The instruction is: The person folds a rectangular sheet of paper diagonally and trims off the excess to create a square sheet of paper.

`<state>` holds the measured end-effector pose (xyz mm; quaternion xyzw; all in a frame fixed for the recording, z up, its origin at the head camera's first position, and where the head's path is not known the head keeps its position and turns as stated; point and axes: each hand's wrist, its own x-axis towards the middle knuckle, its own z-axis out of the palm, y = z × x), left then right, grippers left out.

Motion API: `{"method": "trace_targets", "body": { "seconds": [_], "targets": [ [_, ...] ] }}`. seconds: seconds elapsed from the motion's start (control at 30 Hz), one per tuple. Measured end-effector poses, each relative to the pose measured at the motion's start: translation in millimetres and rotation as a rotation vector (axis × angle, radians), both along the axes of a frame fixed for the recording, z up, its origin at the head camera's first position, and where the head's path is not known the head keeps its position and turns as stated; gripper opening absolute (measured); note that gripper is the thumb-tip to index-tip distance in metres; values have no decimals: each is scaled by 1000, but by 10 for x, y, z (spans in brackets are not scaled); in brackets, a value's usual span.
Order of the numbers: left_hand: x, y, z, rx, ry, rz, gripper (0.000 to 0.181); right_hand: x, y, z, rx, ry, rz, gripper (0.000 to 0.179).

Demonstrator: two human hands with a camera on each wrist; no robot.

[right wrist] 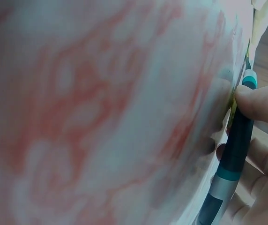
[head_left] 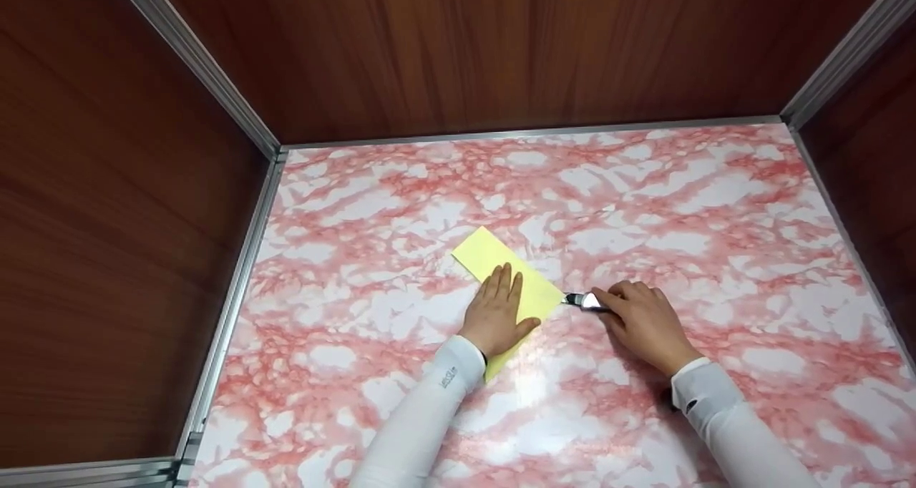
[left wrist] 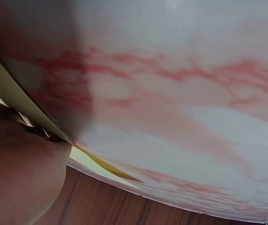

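A sheet of yellow paper [head_left: 540,293] lies on the table, its outline bent like a wide V with the point to the right. My left hand [head_left: 494,316] rests flat on it, fingers straight and thumb spread towards the near edge. In the left wrist view, the paper [left wrist: 19,93] stands slightly off the surface beside the hand [left wrist: 21,178]. My right hand [head_left: 647,323] grips a craft knife [head_left: 590,302], whose tip is right at the paper's right corner. The right wrist view shows its dark barrel [right wrist: 239,136] with teal and silver bands between thumb and fingers.
The table [head_left: 343,237] has a glossy red-and-white marbled top. Dark wood-grain panels stand at the back [head_left: 501,51], left [head_left: 129,223] and right [head_left: 866,144], joined by metal frame strips [head_left: 240,259].
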<state>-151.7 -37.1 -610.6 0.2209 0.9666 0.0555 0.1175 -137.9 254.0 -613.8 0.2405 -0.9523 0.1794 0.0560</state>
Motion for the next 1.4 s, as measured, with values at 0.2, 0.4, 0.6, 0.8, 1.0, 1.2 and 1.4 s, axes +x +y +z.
{"method": "trace_targets", "body": {
  "seconds": [0.2,0.4,0.6,0.8,1.0,1.2,1.4],
  "targets": [
    [3,-8,11,-1,-2,-8,90,-22,26,30,17,-10,3,45],
    [2,-17,0,-9,7,-7,90,-55,93,52,10,-15,-52,44],
    [-2,-12,-1,-23,8,-7,90,-56,110,50,10,-35,-49,44],
    [12,4,43,-28,-6,74,89,-53,112,43,13,-33,-50,44],
    [20,-4,77,-22,-25,79,92,-43,100,35,-2,-22,-33,44],
    [-27,-15,72,-53,-54,19,101,-53,91,19,-6,-3,-8,42],
    [-67,-29,65,-43,-81,-20,95,-65,67,17,-6,-18,16,43]
  ]
}}
